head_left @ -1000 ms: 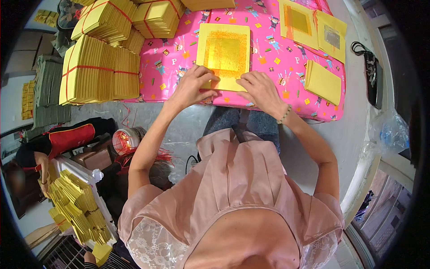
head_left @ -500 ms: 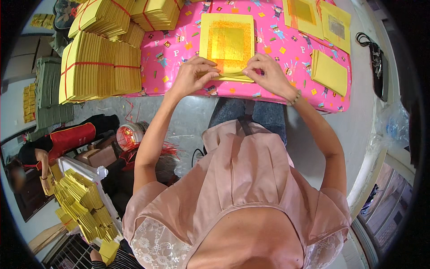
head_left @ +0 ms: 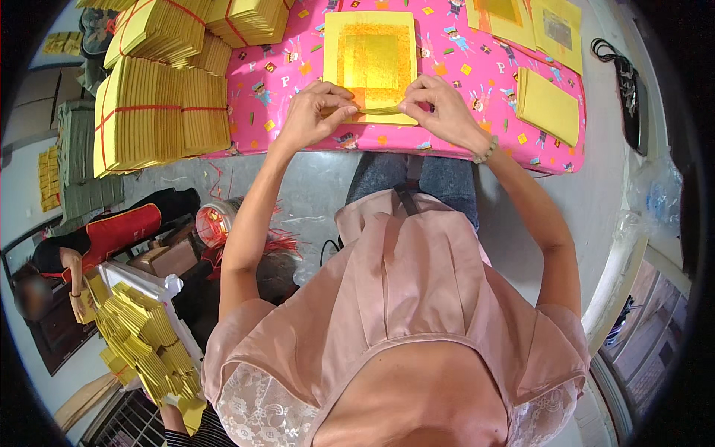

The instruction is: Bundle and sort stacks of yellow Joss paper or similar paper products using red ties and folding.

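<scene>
The left hand (head_left: 316,118) pinches one end of the sheet's near edge, with thumb and fingers close together. The right hand (head_left: 441,110) pinches the other end the same way. Between them, the near edge of the yellow sheet (head_left: 372,71) curls up. A second ago that edge lay almost flat, so now the sheet has a bend along its near side. Its far part lies flat on the pink counter (head_left: 253,128), right in front of the person, with the gold patch (head_left: 363,52) facing up. To the right sits a folded paper (head_left: 547,106). To the left stand big yellow stacks (head_left: 141,115) tied with red string. Lower down on the left, another person's hand (head_left: 78,307) is by a yellow pile (head_left: 141,328).
</scene>
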Tool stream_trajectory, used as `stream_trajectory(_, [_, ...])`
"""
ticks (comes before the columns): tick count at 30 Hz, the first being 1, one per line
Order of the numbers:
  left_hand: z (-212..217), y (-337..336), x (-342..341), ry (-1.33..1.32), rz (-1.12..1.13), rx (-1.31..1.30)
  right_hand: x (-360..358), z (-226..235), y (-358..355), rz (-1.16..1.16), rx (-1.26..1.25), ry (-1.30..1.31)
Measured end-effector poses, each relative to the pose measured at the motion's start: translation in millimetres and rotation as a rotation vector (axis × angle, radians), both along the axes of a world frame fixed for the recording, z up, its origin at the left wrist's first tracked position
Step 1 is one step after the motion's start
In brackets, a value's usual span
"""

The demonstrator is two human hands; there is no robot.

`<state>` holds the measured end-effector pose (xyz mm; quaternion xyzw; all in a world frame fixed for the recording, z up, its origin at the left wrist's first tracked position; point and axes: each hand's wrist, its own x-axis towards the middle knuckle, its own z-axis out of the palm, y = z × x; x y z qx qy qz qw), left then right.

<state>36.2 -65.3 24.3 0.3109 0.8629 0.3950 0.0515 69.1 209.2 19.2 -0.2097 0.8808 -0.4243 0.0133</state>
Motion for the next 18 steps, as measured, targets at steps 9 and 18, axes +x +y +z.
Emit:
stream_trajectory(9, [-0.8, 4.9, 3.0, 0.098, 0.122, -0.019, 6.3, 7.4, -4.5, 0.032, 0.205, 0.47])
stream_trajectory(18, [26.2, 21.3, -7.3, 0.561, 0.262, 0.003, -46.9, 23.4, 2.3, -0.038, 0.111, 0.174])
